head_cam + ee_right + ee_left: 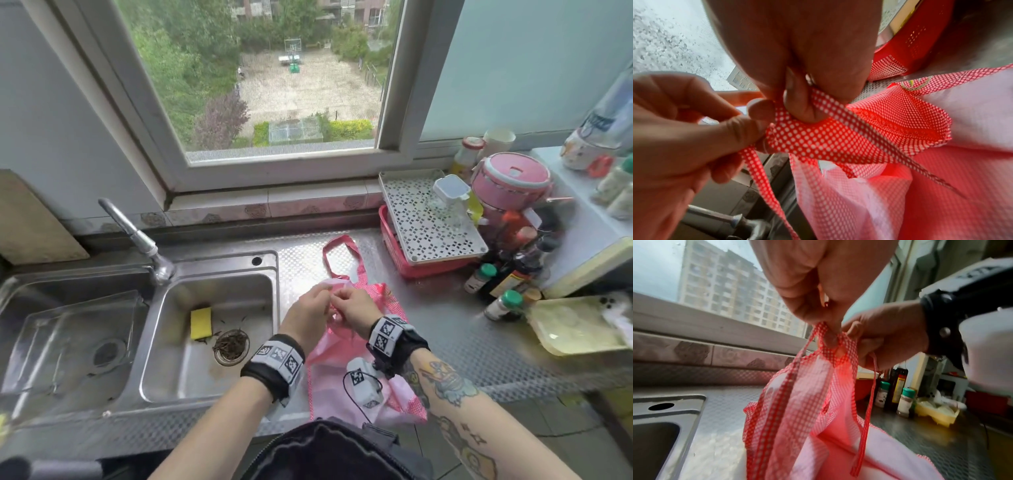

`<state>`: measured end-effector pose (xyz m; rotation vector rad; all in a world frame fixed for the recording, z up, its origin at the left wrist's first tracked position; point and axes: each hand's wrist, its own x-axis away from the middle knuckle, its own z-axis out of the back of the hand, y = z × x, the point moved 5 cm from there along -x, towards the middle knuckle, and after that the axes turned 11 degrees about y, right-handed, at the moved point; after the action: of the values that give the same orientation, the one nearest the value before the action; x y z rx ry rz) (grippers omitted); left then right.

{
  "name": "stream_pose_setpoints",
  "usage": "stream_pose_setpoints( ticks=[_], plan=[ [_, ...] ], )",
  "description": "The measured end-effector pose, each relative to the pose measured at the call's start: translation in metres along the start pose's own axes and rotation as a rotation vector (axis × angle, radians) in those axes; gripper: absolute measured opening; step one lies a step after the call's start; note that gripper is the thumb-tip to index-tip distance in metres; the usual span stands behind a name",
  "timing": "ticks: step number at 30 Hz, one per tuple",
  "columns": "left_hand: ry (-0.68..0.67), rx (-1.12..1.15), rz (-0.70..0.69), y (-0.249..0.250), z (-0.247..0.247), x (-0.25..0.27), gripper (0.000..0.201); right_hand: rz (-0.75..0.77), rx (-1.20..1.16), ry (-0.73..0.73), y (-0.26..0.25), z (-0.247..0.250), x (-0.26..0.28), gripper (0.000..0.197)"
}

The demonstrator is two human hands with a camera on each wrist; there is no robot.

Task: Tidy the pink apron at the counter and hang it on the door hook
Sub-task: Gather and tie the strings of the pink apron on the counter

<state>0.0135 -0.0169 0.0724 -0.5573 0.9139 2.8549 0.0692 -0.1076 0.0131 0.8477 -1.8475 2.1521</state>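
Note:
The pink apron (pixel 342 387) with red checked trim lies on the steel counter (pixel 479 349) right of the sink, its lower end over the front edge. Its neck loop (pixel 339 253) lies flat toward the window. Both hands meet above its upper part and lift the fabric into a bunch. My left hand (pixel 325 296) pinches a checked strap (pixel 824 331). Right beside it, my right hand (pixel 344 297) pinches the bunched checked edge (pixel 818 138). A thin tie (pixel 869 402) hangs down from the right hand (pixel 885 337). No door hook is in view.
A double steel sink (pixel 274 308) with a yellow sponge (pixel 200 322) and a faucet (pixel 137 236) lies to the left. A red basket (pixel 411 267) topped by a white tray, several bottles (pixel 503 305), a pink pot (pixel 510 181) and a yellow tray (pixel 575 329) crowd the right.

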Motion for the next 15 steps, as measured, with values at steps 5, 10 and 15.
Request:
stream_pose_setpoints(
  ticks=[5,10,15],
  plan=[
    [-0.007,0.026,0.125,-0.010,-0.006,0.001,0.008,-0.018,0.075,-0.018,0.003,0.006,-0.007,0.011],
    [-0.093,0.628,0.920,-0.038,-0.010,0.002,0.023,0.128,-0.017,-0.025,-0.003,0.013,-0.002,0.023],
    [-0.134,0.941,1.189,-0.047,-0.018,0.009,0.016,0.351,0.235,-0.057,-0.012,0.011,0.009,0.055]
  ],
)
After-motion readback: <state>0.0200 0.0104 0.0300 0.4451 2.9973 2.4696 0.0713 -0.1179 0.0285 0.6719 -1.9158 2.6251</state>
